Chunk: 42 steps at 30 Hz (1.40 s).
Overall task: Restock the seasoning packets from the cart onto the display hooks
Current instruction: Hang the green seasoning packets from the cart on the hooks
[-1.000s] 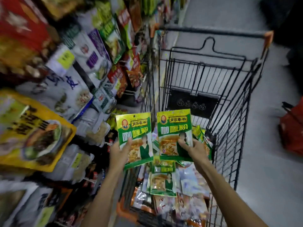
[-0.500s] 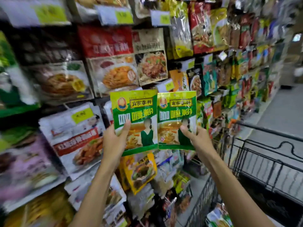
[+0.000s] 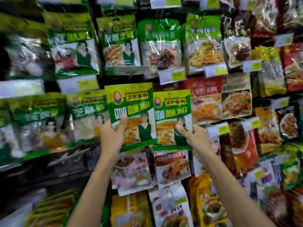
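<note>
Seasoning packets [image 3: 131, 115], one gripped per hand [image 3: 111, 136]

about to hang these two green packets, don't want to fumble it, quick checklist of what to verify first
1. Left hand grips the left green packet: ok, thumb pressed on its front.
2. Right hand grips the right green packet: ok, thumb on its lower front.
3. Packets upright, fronts facing out: ok, the left held slightly higher.
4. Matching row found: cannot tell; similar green packets hang to the left but are blurred.
5. Free hook visible: cannot tell, no bare hook shows.
6. Hang holes at the packet tops clear: cannot tell, too small to see.
</note>
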### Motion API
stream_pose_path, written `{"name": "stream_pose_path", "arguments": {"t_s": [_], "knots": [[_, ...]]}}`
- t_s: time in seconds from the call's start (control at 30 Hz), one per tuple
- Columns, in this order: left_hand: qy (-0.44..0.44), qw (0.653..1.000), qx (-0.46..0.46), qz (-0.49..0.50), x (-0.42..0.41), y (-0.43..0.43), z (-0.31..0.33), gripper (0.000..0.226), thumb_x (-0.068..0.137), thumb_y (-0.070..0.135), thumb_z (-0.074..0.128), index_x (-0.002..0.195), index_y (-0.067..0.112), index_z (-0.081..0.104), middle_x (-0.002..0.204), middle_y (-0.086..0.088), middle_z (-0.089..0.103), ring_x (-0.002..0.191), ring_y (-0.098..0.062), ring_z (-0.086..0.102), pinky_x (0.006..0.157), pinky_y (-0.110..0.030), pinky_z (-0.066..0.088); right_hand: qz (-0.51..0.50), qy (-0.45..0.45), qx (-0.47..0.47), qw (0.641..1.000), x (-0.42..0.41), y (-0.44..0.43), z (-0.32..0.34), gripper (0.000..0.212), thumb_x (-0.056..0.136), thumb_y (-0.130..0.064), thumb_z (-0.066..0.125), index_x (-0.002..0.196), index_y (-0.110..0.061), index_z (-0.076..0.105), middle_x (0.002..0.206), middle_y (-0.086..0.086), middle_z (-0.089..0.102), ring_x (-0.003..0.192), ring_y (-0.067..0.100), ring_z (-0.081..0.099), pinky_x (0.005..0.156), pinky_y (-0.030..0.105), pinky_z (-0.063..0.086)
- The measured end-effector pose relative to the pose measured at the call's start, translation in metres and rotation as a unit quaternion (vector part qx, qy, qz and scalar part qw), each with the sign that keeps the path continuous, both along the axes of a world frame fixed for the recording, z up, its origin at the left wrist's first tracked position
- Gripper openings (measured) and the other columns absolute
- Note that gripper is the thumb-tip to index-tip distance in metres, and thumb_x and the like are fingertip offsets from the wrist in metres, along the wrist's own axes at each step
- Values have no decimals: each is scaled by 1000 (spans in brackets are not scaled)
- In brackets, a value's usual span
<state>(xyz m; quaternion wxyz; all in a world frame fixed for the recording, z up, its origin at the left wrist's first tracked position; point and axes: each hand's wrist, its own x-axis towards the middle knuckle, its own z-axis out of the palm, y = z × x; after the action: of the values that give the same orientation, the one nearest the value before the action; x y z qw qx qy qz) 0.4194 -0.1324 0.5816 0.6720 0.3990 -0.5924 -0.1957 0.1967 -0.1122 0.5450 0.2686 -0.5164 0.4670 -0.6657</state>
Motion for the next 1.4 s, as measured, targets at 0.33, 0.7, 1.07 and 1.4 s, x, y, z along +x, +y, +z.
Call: {"name": "stream_pose_path", "arguments": {"t_s": [0.33, 0.7, 1.07, 1.4], "knots": [[44, 995, 0, 91, 68, 3, 22, 60, 87, 48, 57, 126, 2, 54, 125, -17, 59, 112, -34, 56, 90, -48, 49, 110, -5, 9, 994, 60, -47, 38, 45, 86, -32, 68, 92, 10, 55, 90, 33, 54, 84, 34, 55, 73, 38, 40], [56, 991, -46, 113, 75, -3, 27, 45, 91, 38, 57, 126, 8, 54, 102, 19, 46, 97, -8, 49, 79, -27, 36, 143, -28, 28, 989, 71, -74, 54, 29, 89, -29, 64, 68, -12, 55, 85, 11, 65, 84, 20, 57, 94, 36, 39], [45, 993, -34, 108, 71, -1, 35, 60, 87, 48, 58, 127, 3, 55, 126, -13, 60, 119, -29, 54, 101, -50, 43, 122, -25, 49, 991, 78, -96, 56, 24, 91, -21, 61, 70, -11, 54, 74, 3, 58, 74, 13, 51, 61, 24, 35], [85, 995, 10, 45, 54, 6, 20, 85, 71, 61, 60, 134, 5, 48, 131, -13, 56, 122, -27, 52, 102, -51, 43, -29, 23, -18, 999, 76, -97, 38, 35, 90, -32, 64, 112, -6, 58, 92, -2, 57, 87, 15, 56, 71, 22, 43]]}}
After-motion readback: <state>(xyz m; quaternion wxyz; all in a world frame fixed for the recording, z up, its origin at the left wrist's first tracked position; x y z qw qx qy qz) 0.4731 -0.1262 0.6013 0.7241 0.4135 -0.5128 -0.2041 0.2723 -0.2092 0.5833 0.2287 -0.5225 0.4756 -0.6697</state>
